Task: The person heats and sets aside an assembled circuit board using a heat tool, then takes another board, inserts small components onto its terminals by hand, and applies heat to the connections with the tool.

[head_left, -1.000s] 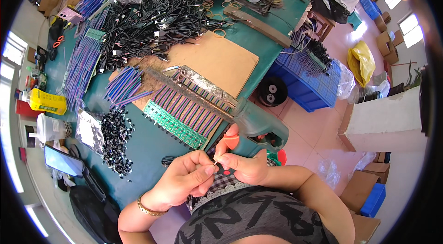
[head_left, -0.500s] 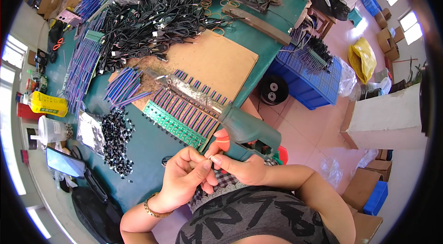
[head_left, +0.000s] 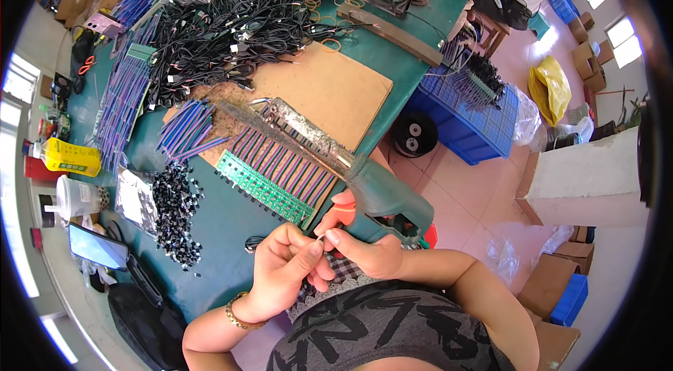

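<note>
My left hand (head_left: 289, 263) and my right hand (head_left: 370, 254) meet in front of my body, fingertips pinched together. Between them is a short, thin, pale wire-like piece (head_left: 320, 237), too small to make out fully. Orange covers (head_left: 343, 207) show on fingers of the right hand. Just beyond the hands lies a green-bodied tool (head_left: 387, 196) with a long, stained metal front (head_left: 308, 134). It lies over a row of striped wires (head_left: 284, 164) attached to a strip of green circuit boards (head_left: 263, 189).
Small black parts (head_left: 177, 213) lie in a pile at the left, with cut striped wires (head_left: 188, 131) behind. Black cables (head_left: 224, 34) heap up at the back on the green table near a brown board (head_left: 336, 87). A blue crate (head_left: 463, 125) stands at the right.
The green tool has turned and shifted slightly right, its metal front now showing as two separate lengths. Both hands stay almost in place, still pinched together.
</note>
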Tool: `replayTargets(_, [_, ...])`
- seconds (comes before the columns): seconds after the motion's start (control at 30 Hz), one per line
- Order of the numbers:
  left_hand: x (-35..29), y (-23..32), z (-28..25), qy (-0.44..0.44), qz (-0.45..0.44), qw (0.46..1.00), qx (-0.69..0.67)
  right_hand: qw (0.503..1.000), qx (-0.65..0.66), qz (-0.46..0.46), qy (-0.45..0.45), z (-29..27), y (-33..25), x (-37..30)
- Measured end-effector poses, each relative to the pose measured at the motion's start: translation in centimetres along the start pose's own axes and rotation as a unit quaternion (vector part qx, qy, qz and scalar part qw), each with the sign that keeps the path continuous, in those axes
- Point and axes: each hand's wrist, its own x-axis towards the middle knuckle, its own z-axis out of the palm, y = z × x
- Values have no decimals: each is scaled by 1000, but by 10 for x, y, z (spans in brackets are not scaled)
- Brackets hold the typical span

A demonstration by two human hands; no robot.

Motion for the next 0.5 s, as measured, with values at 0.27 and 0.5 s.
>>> replayTargets(0.27, [3, 0, -1, -7, -18, 1000, -16, 1000, -2, -24, -2, -3, -1, 5])
replayTargets(0.5, [4, -1, 1, -3, -14, 999, -34, 999, -38, -6, 8, -4, -2, 5])
